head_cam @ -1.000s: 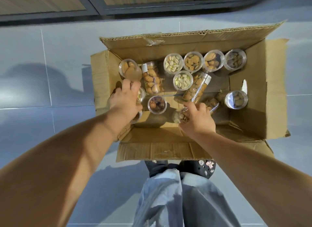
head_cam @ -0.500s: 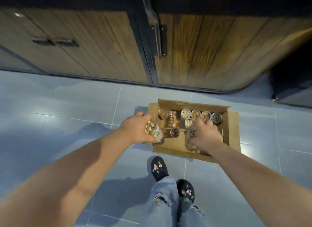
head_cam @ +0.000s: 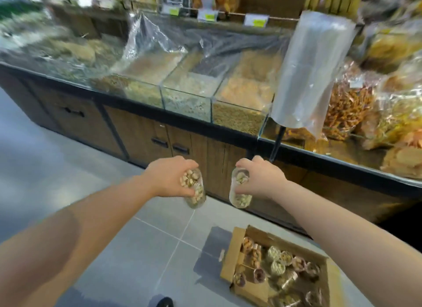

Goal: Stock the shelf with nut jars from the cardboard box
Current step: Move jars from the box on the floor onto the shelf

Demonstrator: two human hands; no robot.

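My left hand (head_cam: 170,176) grips a clear jar of pistachios (head_cam: 194,192) from above, the jar tilted with its bottom toward me. My right hand (head_cam: 260,181) holds a second clear pistachio jar (head_cam: 239,192) the same way. Both jars hang in the air in front of the wooden cabinet doors, below the shelf counter (head_cam: 182,114). The open cardboard box (head_cam: 230,256) sits on the floor at the lower right, still holding several nut jars (head_cam: 277,264), some upright and some lying down.
Glass bins of loose nuts and grains (head_cam: 187,87) line the counter, partly under plastic sheeting. A roll of clear plastic bags (head_cam: 306,71) hangs at the right. Bagged snacks (head_cam: 351,101) pile on the right shelf. Grey tiled floor (head_cam: 68,181) spreads to the left.
I have stood up from the box with a jar in each hand. The view rose from the floor and cabinet doors to the shelf counter, and the box now lies at the lower right.
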